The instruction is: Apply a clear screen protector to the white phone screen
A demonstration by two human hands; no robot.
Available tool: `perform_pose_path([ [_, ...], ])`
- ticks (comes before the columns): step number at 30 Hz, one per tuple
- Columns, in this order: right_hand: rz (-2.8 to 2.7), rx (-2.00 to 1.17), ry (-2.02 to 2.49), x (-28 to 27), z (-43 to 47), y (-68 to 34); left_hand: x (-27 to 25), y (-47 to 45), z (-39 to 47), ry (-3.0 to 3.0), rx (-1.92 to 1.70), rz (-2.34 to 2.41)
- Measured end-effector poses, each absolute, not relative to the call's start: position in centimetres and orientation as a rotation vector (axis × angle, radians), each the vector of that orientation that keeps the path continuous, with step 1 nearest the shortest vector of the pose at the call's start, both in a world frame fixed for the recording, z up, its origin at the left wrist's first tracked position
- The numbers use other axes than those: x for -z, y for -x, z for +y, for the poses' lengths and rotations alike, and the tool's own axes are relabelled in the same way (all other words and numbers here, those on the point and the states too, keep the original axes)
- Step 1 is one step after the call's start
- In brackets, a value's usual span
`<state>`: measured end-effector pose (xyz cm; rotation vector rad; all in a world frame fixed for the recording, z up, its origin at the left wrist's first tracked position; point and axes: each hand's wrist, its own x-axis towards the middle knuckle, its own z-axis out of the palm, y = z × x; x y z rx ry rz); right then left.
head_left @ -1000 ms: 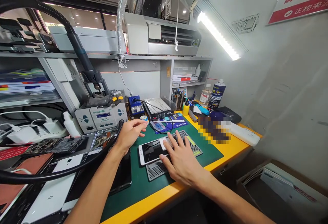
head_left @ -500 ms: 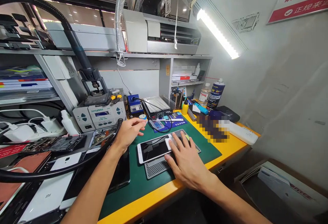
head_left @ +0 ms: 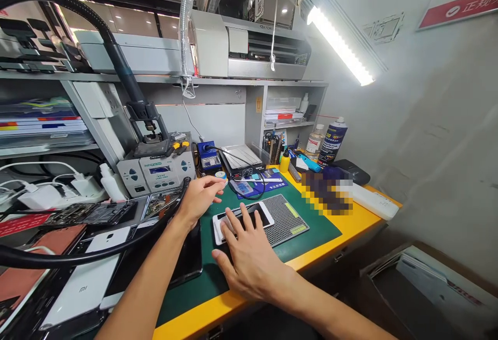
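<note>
A white phone [head_left: 257, 213] with a dark screen lies face up on a grey perforated pad [head_left: 282, 215], on a green mat [head_left: 319, 228]. My right hand [head_left: 249, 257] rests over the phone's left half, fingers spread and stretched out. A pale patch shows under its fingertips; I cannot make out what it is. My left hand [head_left: 200, 200] hovers past the phone's upper left corner, thumb and fingers pinched together. Whatever they hold, if anything, is hidden. Just behind those fingertips sits a small round tub [head_left: 221, 175] with a blue rim.
At left lie a white phone back [head_left: 87, 277], a dark tablet-like panel [head_left: 190, 262] and a black hose [head_left: 78, 262]. A grey soldering station [head_left: 159, 174] stands behind. Farther right are a yellow bottle [head_left: 285, 162], a spray can [head_left: 332, 140] and a white box [head_left: 373, 202].
My right hand has slid left across the phone's screen, uncovering its right end and more of the perforated pad. The left hand keeps its pinch in place. The view has shifted slightly.
</note>
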<state>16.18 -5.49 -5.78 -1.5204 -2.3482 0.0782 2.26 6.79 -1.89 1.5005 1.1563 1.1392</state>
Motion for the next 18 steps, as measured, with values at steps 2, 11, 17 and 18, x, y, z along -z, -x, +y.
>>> perform_pose_path([
  [2,-2.355,-0.098,1.496,5.7,-5.6,-15.6,1.9,-2.2,6.8,-1.501,-1.141,1.155],
  [11,-2.364,-0.125,1.46,5.6,-7.0,-15.1,1.9,-2.2,6.8,-1.5,-1.128,1.152],
  [17,-2.333,-0.075,1.54,5.8,-7.0,-16.6,1.9,-2.3,6.9,-1.502,-1.121,1.16],
  [18,-2.33,-0.07,1.557,5.9,-7.0,-17.0,1.9,-2.3,6.9,-1.502,-1.121,1.163],
])
